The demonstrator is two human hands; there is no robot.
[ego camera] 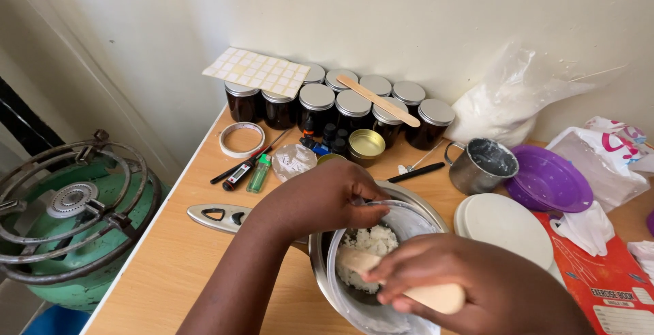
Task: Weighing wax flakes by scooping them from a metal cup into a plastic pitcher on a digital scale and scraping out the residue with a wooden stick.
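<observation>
Our left hand (pixel 320 199) clamps the rim of the clear plastic bowl (pixel 409 222) nested in the steel bowl (pixel 415 199), while our right hand (pixel 470 284) grips a wooden spoon (pixel 402 284), its tip in the white crumbly lumps (pixel 368 243).

Crumbly white wax (pixel 368 242) fills tilted clear container (pixel 409 222).

ten dark jars (pixel 352 114), two purple plates (pixel 550 184)

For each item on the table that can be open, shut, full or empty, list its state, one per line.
Dark jars: lids on.
Gold tin: open, empty.
Metal mug: white residue inside.
Clear bowl: holds white chunks.
Left hand: gripping the clear bowl's rim.
Right hand: closed on wooden spatula.
</observation>
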